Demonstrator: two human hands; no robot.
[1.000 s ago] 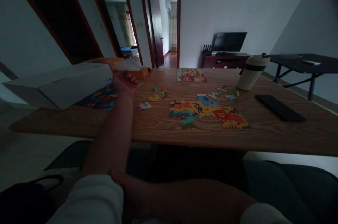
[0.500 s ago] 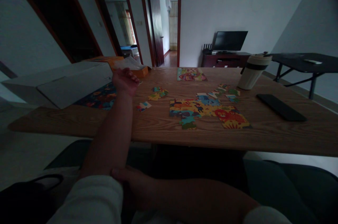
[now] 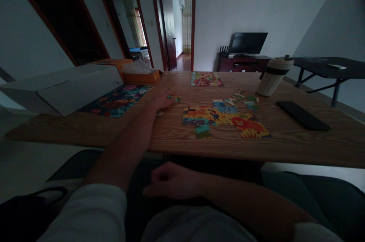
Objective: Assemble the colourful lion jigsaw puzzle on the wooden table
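Observation:
My left hand [image 3: 162,101] reaches over the table and lies at a small cluster of loose jigsaw pieces [image 3: 177,98], its fingers stretched onto them and partly covering them. Another loose piece [image 3: 159,113] peeks out beside the wrist. To the right lies a partly joined animal jigsaw puzzle [image 3: 222,117] with a lion, a hippo and an elephant. More loose pieces [image 3: 251,104] rest beyond its right side. In front of my body, below the table edge, my right hand [image 3: 175,181] hangs with loosely curled fingers and nothing visible in them.
On the left, a white box [image 3: 76,88] stands by a dark blue picture sheet [image 3: 122,99] and an orange box [image 3: 144,76] holding clear plastic. A colourful picture card [image 3: 207,79] lies at the back. A tumbler [image 3: 274,75] and a black phone-like slab [image 3: 302,115] occupy the right.
My left hand has come down from its raised position and moved right onto the loose pieces. My right hand has let go of my left forearm near the elbow and moved right.

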